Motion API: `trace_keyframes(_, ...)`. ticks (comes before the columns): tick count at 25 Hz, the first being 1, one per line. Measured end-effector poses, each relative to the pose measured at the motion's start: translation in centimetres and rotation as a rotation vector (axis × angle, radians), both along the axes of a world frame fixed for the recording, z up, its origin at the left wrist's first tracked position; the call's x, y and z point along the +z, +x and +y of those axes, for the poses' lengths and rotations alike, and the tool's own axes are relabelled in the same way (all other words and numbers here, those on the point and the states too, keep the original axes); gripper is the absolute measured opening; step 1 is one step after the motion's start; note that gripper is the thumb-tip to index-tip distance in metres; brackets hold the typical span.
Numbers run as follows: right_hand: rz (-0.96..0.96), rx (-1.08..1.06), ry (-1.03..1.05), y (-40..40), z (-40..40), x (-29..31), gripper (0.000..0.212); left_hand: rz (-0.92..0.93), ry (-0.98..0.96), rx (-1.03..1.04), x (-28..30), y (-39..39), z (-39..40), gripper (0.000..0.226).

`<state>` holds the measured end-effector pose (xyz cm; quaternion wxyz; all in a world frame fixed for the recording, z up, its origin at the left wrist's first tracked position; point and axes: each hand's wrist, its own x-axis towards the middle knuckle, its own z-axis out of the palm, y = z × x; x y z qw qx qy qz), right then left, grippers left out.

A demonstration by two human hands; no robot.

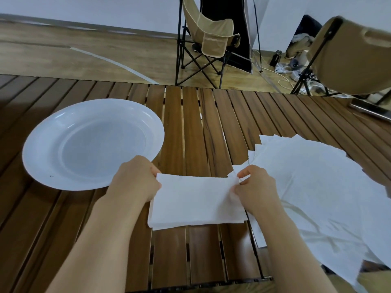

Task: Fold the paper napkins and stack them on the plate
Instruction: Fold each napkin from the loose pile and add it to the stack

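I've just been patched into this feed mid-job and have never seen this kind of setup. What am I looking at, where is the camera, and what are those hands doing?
There is no machine here: a person works with two bare hands. The single picture comes from a wide-angle camera on the person's head, looking forward and down, so the arms enter from the bottom edge.

The surface is a slatted wooden table. A white plate sits on the left with nothing on it. A fanned pile of unfolded napkins lies on the right.

Between them, the left hand and right hand each pinch one end of a folded napkin and hold it just above the table. No napkin has reached the plate yet. Behind the table stand folding chairs on a wooden floor.
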<state>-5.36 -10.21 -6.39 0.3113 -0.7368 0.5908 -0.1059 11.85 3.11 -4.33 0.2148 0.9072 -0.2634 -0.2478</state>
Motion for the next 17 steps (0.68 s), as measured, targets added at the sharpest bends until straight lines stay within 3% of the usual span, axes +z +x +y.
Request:
trace_keyframes(4, 0.020, 0.012, -0.025, 0.1, 0.3, 0.4, 0.019, 0.019, 0.030, 0.056, 0.4, 0.0, 0.2, 0.008)
trace_keyframes(9, 0.339, -0.022, -0.402, -0.6, 0.4, 2.0, 0.027, -0.111, 0.066, -0.008, 2.0, -0.8, 0.7, 0.022)
trace_keyframes(13, 0.400, -0.095, -0.279, -1.0, 0.0, 1.5, 0.039, -0.081, 0.007, -0.030, 2.8, -1.3, 0.5, 0.027)
trace_keyframes(17, 0.370, -0.133, -0.276, -1.9, -1.1, 1.0, 0.034, -0.077, -0.034, -0.053, 2.7, -1.2, 0.5, 0.025)
